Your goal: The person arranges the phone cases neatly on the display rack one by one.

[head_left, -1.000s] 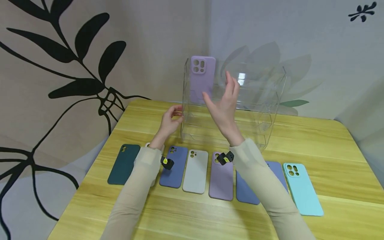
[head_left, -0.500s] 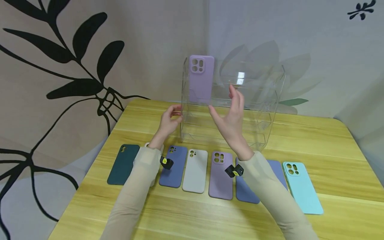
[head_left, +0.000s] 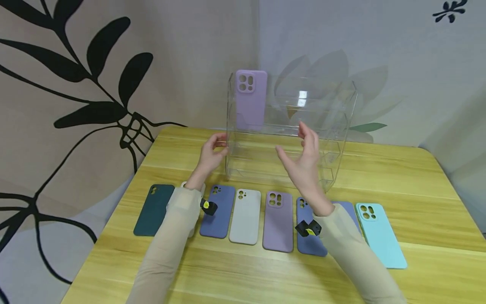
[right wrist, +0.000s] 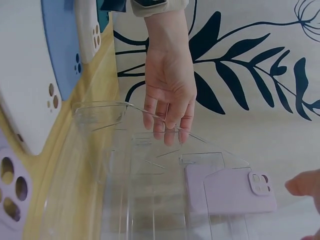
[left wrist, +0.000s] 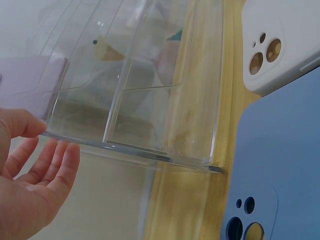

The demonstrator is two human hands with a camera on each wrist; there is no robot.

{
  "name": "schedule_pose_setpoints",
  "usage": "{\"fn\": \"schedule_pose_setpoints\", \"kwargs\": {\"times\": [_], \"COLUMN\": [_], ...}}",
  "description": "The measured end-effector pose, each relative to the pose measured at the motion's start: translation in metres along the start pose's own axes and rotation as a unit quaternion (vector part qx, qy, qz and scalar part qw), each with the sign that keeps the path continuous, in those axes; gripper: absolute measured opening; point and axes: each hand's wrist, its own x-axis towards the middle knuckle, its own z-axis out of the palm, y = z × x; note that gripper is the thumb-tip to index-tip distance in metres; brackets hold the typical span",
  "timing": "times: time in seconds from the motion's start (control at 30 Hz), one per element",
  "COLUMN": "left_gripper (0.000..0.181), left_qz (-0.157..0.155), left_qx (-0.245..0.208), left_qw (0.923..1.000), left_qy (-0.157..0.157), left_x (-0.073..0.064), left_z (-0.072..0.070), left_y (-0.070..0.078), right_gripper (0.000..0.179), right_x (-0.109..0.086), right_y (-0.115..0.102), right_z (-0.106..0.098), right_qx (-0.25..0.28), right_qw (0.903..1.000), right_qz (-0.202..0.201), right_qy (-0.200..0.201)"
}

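Note:
A clear plastic display rack [head_left: 290, 131] with stepped shelves stands at the back of the table. In its upper left part a lilac phone case [head_left: 251, 101] leans upright. My left hand [head_left: 211, 155] pinches the rack's left side edge, thumb on one face and fingers on the other, as the left wrist view shows. In front of the rack's right half, my right hand [head_left: 305, 165] is raised with fingers and thumb spread apart, holding nothing. Its thumb shows at the right edge of the right wrist view, near the lilac case.
A row of phone cases lies before the rack: dark green [head_left: 153, 210], blue [head_left: 217, 211], white [head_left: 245, 216], purple [head_left: 278, 221], more blue ones and turquoise [head_left: 381, 234]. Sleeves partly cover some. A leaf-patterned curtain [head_left: 182, 63] hangs behind the wooden table [head_left: 425, 190].
My right hand has moved down and right, away from the lilac phone case, its fingers still spread. The left hand keeps its place at the rack's side, and the case stays where it was.

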Motion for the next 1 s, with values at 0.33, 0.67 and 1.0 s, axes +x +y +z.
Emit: {"fn": "schedule_pose_setpoints", "kwargs": {"times": [0.33, 0.67, 1.0], "left_gripper": [0.037, 0.038, 0.038], "left_qz": [-0.004, -0.013, -0.003], "left_qx": [0.007, 0.006, 0.014], "left_qw": [1.0, 0.9999, 0.9999], "left_qy": [0.0, -0.001, 0.005], "left_x": [-0.001, 0.003, 0.012], "left_z": [0.0, 0.0, -0.002], "left_y": [0.002, -0.005, -0.028], "right_gripper": [0.064, 0.062, 0.059], "right_x": [-0.015, -0.032, -0.047], "right_y": [0.01, 0.022, 0.036], "right_z": [-0.02, -0.042, -0.067], "right_qx": [-0.01, -0.026, -0.073], "right_qw": [0.9999, 0.9993, 0.9965], "right_qz": [0.001, 0.024, 0.035], "right_qy": [-0.005, -0.01, -0.022]}}
